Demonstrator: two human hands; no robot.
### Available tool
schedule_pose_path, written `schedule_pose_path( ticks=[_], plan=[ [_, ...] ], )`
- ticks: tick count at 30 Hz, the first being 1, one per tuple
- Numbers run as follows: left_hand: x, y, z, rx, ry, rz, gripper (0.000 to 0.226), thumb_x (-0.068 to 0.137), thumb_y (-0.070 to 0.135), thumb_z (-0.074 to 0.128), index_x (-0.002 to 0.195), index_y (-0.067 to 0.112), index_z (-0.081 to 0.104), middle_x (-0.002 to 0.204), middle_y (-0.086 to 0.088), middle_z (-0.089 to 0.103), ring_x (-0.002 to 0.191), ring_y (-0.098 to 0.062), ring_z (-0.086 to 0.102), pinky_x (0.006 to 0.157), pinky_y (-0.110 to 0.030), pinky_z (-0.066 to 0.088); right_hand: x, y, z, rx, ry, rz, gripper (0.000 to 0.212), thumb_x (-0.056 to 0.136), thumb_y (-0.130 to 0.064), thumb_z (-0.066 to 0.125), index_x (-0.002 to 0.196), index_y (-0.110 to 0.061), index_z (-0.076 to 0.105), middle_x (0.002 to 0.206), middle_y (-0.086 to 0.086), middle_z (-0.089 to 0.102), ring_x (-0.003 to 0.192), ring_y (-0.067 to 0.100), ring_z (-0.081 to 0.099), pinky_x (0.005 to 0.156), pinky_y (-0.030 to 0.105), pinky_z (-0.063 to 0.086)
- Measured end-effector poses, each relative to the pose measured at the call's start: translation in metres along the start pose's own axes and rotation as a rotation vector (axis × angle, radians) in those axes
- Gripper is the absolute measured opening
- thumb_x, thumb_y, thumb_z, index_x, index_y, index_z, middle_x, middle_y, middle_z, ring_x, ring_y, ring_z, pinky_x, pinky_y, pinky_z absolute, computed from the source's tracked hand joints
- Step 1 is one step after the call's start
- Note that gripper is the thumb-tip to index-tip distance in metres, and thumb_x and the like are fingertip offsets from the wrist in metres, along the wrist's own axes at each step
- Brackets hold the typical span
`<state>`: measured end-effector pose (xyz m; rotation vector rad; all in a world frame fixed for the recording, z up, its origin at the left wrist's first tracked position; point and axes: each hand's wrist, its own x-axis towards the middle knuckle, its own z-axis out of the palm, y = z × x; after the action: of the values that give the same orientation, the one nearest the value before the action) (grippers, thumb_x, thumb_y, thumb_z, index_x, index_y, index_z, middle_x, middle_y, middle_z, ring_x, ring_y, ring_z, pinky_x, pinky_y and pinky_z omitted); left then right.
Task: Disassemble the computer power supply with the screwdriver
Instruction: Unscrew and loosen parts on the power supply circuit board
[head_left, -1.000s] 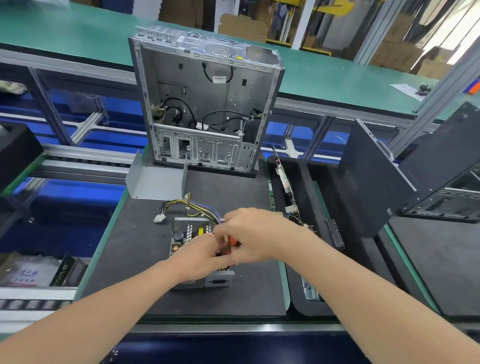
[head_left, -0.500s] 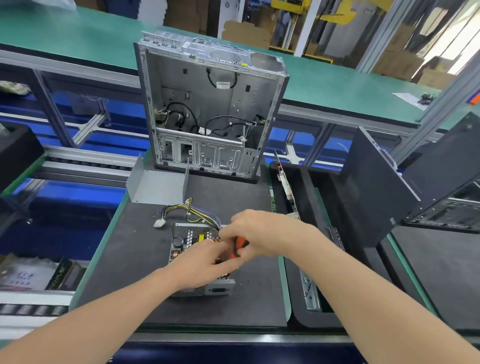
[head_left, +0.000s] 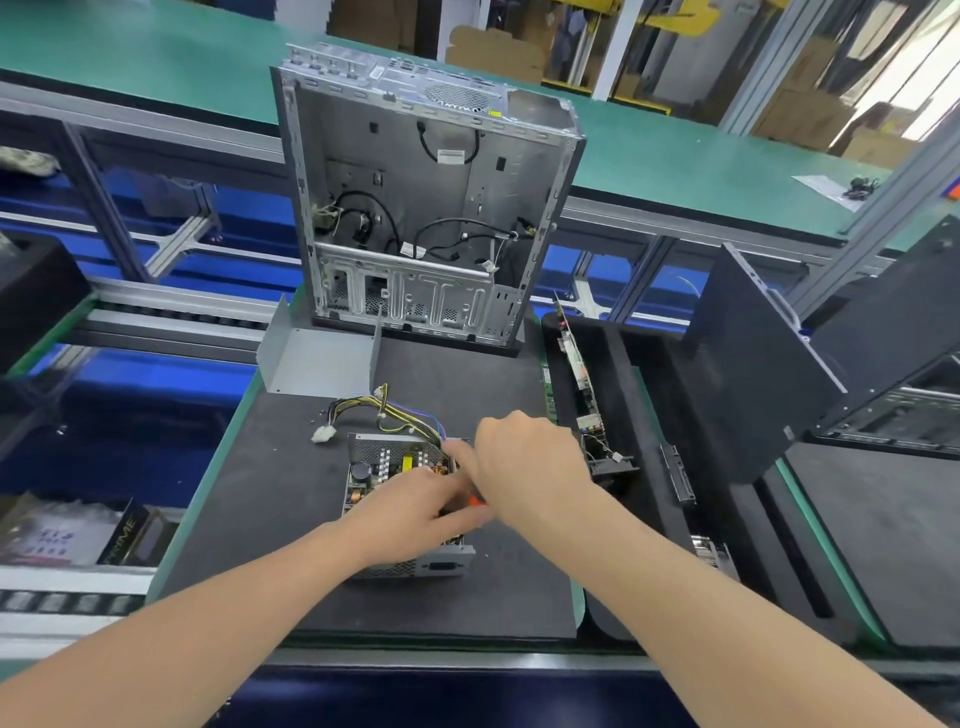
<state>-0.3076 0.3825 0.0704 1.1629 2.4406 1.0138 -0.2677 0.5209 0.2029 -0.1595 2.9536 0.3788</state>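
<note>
Working in front of the gutted computer case, upright at the back of the black mat. Power supply sitting mid-mat with the lid already off, grey metal cover parked just behind and to the left, wire bundle spilling out the far side.

Left hand laid across the open top, fingers reaching toward the tool. Can't tell whether pinching the shaft or just pressing down. Right hand curled round the screwdriver, with only a sliver of orange handle showing between the two hands and the tip hidden.

Probably going after a board screw near the right edge. So: seat the bit fully before turning, push straight down, brace the box with the left to stop any sliding on the mat. Mind the coils and caps crowded round there. Catch the screw on the way out, tiny and easy to lose.
</note>
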Motion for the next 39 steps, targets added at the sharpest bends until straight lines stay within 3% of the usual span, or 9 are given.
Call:
schedule_pose_path(
  ticks=[5, 9, 13, 17, 20, 24, 29, 34, 39],
  plan=[
    [-0.001, 0.000, -0.003, 0.024, 0.016, -0.029, 0.023, 0.098, 0.067, 0.041, 0.096, 0.048, 0.053, 0.074, 0.014, 0.063, 0.065, -0.002, 0.056, 0.057, -0.017, 0.036, 0.004, 0.019, -0.005, -0.017, 0.033, -0.245, 0.031, 0.108, -0.043, 0.037, 0.110, -0.019, 0.057, 0.096, 0.011, 0.067, 0.089, 0.038, 0.068, 0.064, 0.037, 0.044],
    [-0.001, -0.001, -0.003, 0.071, -0.009, -0.056, 0.049, 0.095, 0.071, 0.037, 0.089, 0.030, 0.063, 0.077, 0.009, 0.064, 0.071, -0.007, 0.057, 0.066, -0.027, 0.046, -0.002, 0.035, -0.014, 0.000, -0.096, -0.559, 0.016, 0.105, -0.034, 0.050, 0.115, -0.022, 0.051, 0.106, 0.003, 0.050, 0.085, 0.030, 0.059, 0.075, 0.047, 0.052],
    [-0.003, 0.003, -0.004, 0.039, -0.008, -0.004, 0.029, 0.098, 0.064, 0.045, 0.078, 0.047, 0.056, 0.081, 0.022, 0.064, 0.077, 0.004, 0.055, 0.062, -0.008, 0.036, 0.002, 0.034, -0.026, -0.052, -0.140, -0.747, 0.032, 0.085, -0.001, 0.063, 0.107, -0.022, 0.052, 0.105, -0.001, 0.038, 0.081, 0.024, 0.047, 0.069, 0.045, 0.048],
    [-0.003, 0.005, -0.005, 0.014, -0.010, -0.023, 0.034, 0.096, 0.067, 0.045, 0.085, 0.037, 0.058, 0.080, 0.015, 0.063, 0.071, 0.002, 0.053, 0.059, -0.014, 0.038, -0.005, 0.029, -0.028, 0.041, -0.142, -0.630, 0.031, 0.092, -0.025, 0.066, 0.116, -0.022, 0.047, 0.100, -0.005, 0.041, 0.076, 0.024, 0.049, 0.054, 0.034, 0.033],
    [-0.003, 0.005, -0.005, -0.015, -0.037, -0.020, 0.030, 0.095, 0.062, 0.046, 0.085, 0.036, 0.058, 0.072, 0.011, 0.058, 0.066, -0.006, 0.051, 0.058, -0.024, 0.040, -0.012, 0.015, -0.020, -0.050, 0.043, -0.268, 0.056, 0.094, -0.069, 0.031, 0.101, -0.017, 0.049, 0.074, 0.000, 0.045, 0.065, 0.030, 0.053, 0.052, 0.033, 0.029],
    [-0.003, 0.003, -0.004, 0.005, -0.019, -0.044, 0.050, 0.092, 0.078, 0.041, 0.096, 0.036, 0.067, 0.083, 0.015, 0.068, 0.075, -0.005, 0.061, 0.064, -0.020, 0.045, -0.009, 0.001, -0.007, 0.124, -0.065, -0.019, 0.049, 0.104, -0.054, 0.026, 0.097, -0.014, 0.053, 0.072, 0.004, 0.038, 0.069, 0.031, 0.047, 0.055, 0.033, 0.029],
    [-0.003, 0.003, -0.003, -0.019, -0.029, -0.032, 0.044, 0.097, 0.066, 0.045, 0.077, 0.029, 0.058, 0.076, 0.005, 0.063, 0.073, -0.014, 0.058, 0.071, -0.037, 0.052, -0.009, 0.019, -0.021, 0.218, -0.190, -0.347, 0.011, 0.099, -0.028, 0.055, 0.103, -0.019, 0.050, 0.085, 0.002, 0.046, 0.070, 0.029, 0.051, 0.053, 0.034, 0.036],
    [-0.003, 0.006, -0.003, -0.027, 0.018, 0.013, 0.027, 0.100, 0.054, 0.053, 0.074, 0.057, 0.058, 0.076, 0.024, 0.066, 0.062, -0.001, 0.053, 0.059, -0.010, 0.037, -0.007, 0.026, -0.027, -0.080, -0.189, -0.619, 0.033, 0.088, 0.001, 0.062, 0.114, -0.019, 0.064, 0.102, -0.003, 0.031, 0.077, 0.024, 0.054, 0.055, 0.040, 0.042],
    [-0.002, -0.002, 0.000, -0.048, 0.002, -0.038, 0.032, 0.093, 0.072, 0.049, 0.091, 0.043, 0.062, 0.085, 0.010, 0.069, 0.076, -0.009, 0.063, 0.066, -0.025, 0.050, -0.014, 0.030, -0.025, 0.230, -0.222, -0.518, 0.027, 0.093, -0.024, 0.069, 0.114, -0.023, 0.053, 0.105, -0.003, 0.048, 0.089, 0.022, 0.054, 0.055, 0.032, 0.037]
  ],
)
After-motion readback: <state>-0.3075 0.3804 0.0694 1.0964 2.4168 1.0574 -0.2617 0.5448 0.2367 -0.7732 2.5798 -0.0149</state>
